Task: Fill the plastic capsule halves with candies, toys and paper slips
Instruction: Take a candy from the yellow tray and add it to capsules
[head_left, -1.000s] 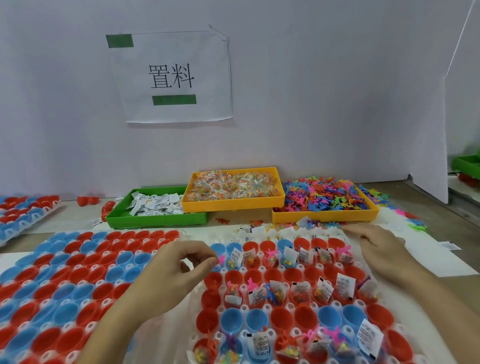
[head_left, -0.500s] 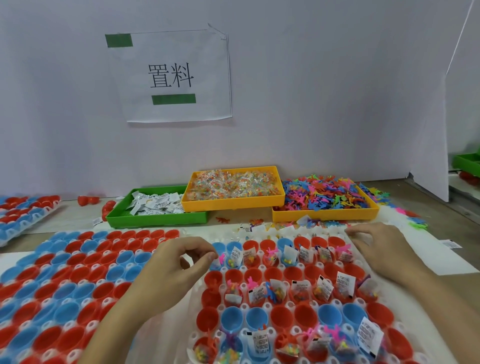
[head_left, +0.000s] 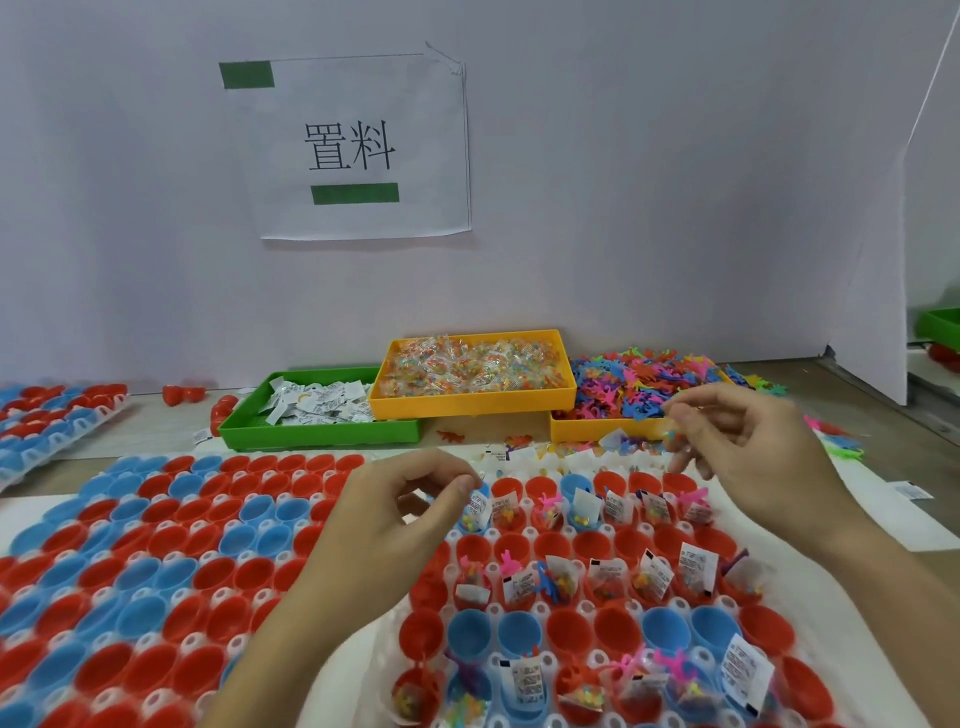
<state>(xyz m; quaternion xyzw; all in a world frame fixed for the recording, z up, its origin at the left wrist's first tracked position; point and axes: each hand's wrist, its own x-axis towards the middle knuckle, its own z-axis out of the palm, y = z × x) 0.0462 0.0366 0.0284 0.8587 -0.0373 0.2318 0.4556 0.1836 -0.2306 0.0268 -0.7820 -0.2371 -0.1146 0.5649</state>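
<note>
In the head view, the left hand (head_left: 387, 525) is seen raised over the near-left edge of the white holder tray (head_left: 857, 629), its fingers curled inward and the thumb brought close to the index fingertip above a blue capsule half at the tray's far-left corner. Whether anything is pinched between them cannot be told; no object is visible there.

The right hand (head_left: 748, 457) is held higher, above the tray's far-right corner and in front of the yellow toy tray (head_left: 576, 428). Its thumb and index finger are brought together, and something small and blurred with an orange tint appears at their tips; what it is cannot be told. The other fingers are loosely curled below.

The capsule halves (head_left: 566, 626), red and blue, are seated open side up in the holder tray beneath both hands. Three rows are seen already filled with paper slips (head_left: 698, 564), small bags of candy and little plastic figures; the rows between them are unfilled. A second sheet of unfilled halves (head_left: 156, 571) is laid just to the left, touching the first.

At the back, against the wall, a green tray (head_left: 317, 434) of white slips, a yellow tray (head_left: 472, 400) of wrapped candies and the heaped toy figures (head_left: 639, 384) are lined up side by side. A paper sign (head_left: 358, 145) is taped to the wall above them.
</note>
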